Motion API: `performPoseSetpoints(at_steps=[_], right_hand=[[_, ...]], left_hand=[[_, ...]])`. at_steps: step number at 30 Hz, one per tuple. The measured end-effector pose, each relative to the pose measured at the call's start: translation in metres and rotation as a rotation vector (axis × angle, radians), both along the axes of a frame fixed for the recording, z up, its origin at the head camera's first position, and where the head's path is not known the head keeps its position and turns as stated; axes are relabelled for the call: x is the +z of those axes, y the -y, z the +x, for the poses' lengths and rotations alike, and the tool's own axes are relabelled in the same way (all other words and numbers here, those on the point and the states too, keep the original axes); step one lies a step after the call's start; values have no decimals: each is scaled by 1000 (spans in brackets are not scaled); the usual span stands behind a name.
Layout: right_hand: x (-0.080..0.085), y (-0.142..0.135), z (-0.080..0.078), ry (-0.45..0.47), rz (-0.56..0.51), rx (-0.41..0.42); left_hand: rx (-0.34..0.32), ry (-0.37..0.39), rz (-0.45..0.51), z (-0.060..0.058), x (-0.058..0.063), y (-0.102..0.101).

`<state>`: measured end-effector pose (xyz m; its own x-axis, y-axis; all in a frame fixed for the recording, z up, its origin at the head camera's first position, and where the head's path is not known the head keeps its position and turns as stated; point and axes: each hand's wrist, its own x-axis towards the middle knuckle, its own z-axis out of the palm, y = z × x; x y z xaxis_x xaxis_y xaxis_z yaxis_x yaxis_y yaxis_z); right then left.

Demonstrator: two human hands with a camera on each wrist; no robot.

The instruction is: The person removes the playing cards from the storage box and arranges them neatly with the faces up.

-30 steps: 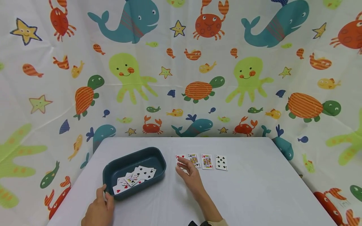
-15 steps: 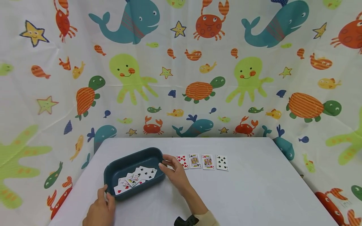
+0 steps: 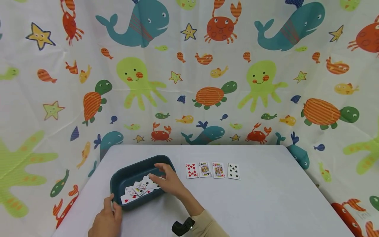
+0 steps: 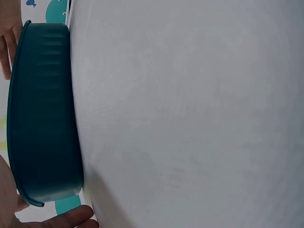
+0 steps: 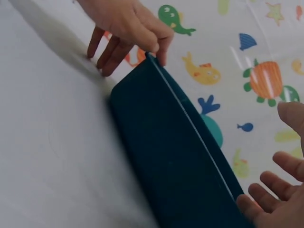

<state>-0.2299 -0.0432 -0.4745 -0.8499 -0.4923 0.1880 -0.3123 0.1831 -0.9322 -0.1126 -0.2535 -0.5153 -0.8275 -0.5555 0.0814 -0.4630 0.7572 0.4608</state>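
Note:
A dark teal plastic bin [image 3: 145,198] stands at an angle on the left of the table, with a loose heap of playing cards [image 3: 141,188] inside. My left hand [image 3: 106,220] grips its near left corner; in the right wrist view, the thumb and a finger of the left hand [image 5: 130,28] pinch the rim. Over the bin's right part reaches my right hand [image 3: 169,181], fingers spread and bent slightly, holding nothing visible. It hides some of the cards. In the left wrist view the bin's outer wall [image 4: 45,114] fills the left side.
Four-sided white table [image 3: 251,207] lies beneath everything. Right of the bin is a row of several face-up cards: a hearts card [image 3: 192,171], two face cards [image 3: 205,169] and a spades card [image 3: 234,171]. A sea-animal curtain [image 3: 183,82] hangs behind.
My right hand has moved left from the leftmost card of the row, past the bin's right end, to above the heap. My left hand keeps its grip on the corner.

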Motion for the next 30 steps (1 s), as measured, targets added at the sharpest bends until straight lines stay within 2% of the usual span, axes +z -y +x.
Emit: performPoseSetpoints(at_steps=[7,12,23,30], right_hand=[[-1,15,-6,-81,221,4],[-1,23,-11,-107,353,23],[-6,35,-24,-219,636,59],[-4,43,-32,-194,741,85]], left_hand=[[1,-9,-9,0,1,-2],[-5,-17,-13,0,0,-1],[-16,22,1,0,-1,-1],[-1,2,-15,-1,0,-2]])
